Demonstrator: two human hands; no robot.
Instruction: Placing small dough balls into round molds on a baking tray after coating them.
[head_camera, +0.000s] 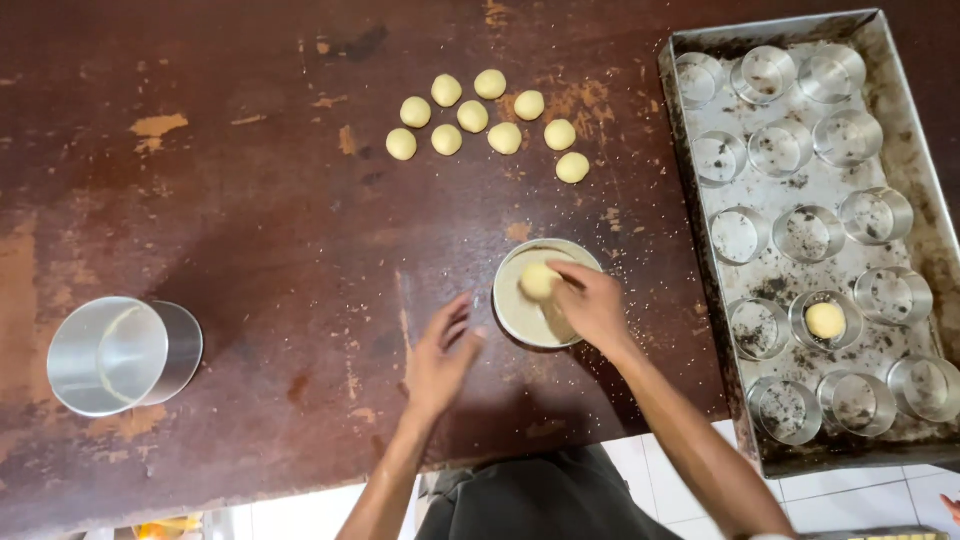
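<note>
Near the tabletop's front edge, the right hand (592, 305) is pinching a dough ball (539, 281) over the bowl (520, 315); the left hand (440, 360) is hovering open, empty.

A big brown table (250, 220) has worn, scratched paint. White floor tiles (860, 490) show below its near edge.
</note>
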